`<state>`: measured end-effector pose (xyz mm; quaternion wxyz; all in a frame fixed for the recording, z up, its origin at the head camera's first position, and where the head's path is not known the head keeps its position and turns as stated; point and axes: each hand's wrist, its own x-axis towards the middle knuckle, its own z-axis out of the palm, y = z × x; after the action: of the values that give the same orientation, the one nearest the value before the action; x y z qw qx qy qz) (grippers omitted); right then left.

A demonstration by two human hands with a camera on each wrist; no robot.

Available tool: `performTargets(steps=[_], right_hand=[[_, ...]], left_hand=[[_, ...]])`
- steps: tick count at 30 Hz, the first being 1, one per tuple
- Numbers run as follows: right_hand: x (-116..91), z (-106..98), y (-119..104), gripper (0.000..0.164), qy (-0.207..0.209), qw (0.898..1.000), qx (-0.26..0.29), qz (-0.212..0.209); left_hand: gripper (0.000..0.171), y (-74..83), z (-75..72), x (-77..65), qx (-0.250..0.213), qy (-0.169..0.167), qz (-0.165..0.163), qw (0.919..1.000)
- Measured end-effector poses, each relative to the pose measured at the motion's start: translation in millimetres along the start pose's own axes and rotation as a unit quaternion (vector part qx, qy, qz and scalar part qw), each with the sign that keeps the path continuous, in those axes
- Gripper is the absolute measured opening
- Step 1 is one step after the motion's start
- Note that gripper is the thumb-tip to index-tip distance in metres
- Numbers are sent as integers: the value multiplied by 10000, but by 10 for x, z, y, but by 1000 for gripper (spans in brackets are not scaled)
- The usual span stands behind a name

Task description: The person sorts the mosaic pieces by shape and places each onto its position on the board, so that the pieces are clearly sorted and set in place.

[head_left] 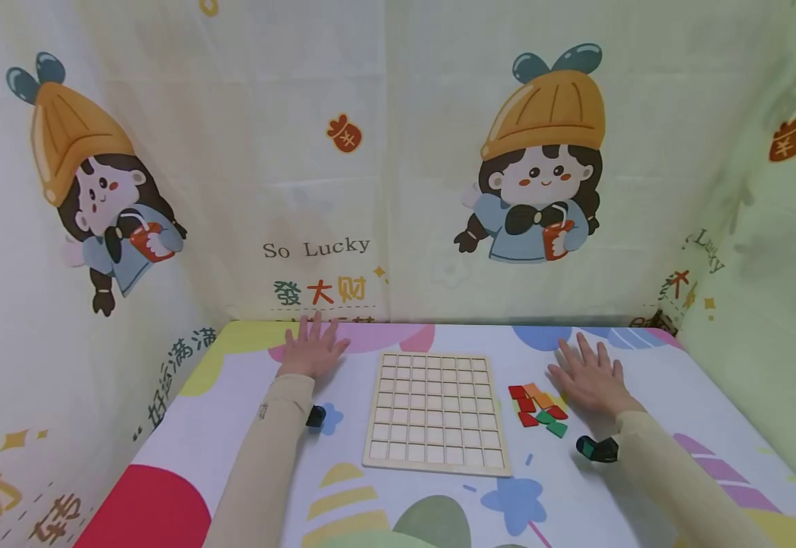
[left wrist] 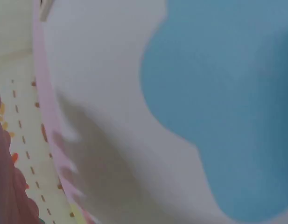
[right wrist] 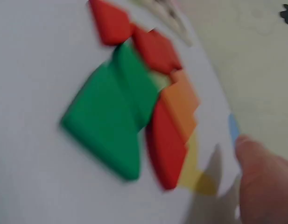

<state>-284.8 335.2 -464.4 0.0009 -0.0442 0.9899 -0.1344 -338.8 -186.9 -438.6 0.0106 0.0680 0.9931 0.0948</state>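
A square wooden grid board (head_left: 437,412) with rows of square compartments lies on the table between my hands. Right of it sits a small cluster of flat coloured tiles: red tiles (head_left: 526,405), orange tiles (head_left: 538,396) and green tiles (head_left: 557,429). In the right wrist view a green tile (right wrist: 104,121) and a red tile (right wrist: 167,144) show up close. My left hand (head_left: 310,348), fingers spread and straight, is beyond the board's upper left corner and holds nothing. My right hand (head_left: 591,374) is just right of the tiles, fingers spread, holding nothing.
The table (head_left: 247,373) wears a white cloth printed with colourful shapes. A cream curtain (head_left: 425,152) with cartoon figures stands along its back edge, with more cloth at both sides. Small black wrist devices (head_left: 598,449) sit by each sleeve.
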Motion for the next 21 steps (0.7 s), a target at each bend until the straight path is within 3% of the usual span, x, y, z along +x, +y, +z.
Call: performTargets(steps=[2,5,9,11,15,21], right_hand=[[2,-7,-5,88,4,10000,40,18],[12,-40,-49,85,18,10000,89,26],[3,-129,-196,76,61,9982,587,-136],[-24,-170,-284,71,62,9945,1017,-247],[-137,-229,-413,67,-44,9841,1740,-349],[-273,-223,-488,66,-206,9765,2128,-268]], left_hand=[[71,33,-16,8,-242,-43,248,9994],[69,113,-44,-3,-1000,-179,716,9922],[64,273,-24,-55,-2188,-482,1419,9642],[56,339,10,-98,-2543,-586,1681,9506],[37,393,113,-182,-2718,-655,2002,9390],[24,352,262,-279,-2693,-589,2169,9365]])
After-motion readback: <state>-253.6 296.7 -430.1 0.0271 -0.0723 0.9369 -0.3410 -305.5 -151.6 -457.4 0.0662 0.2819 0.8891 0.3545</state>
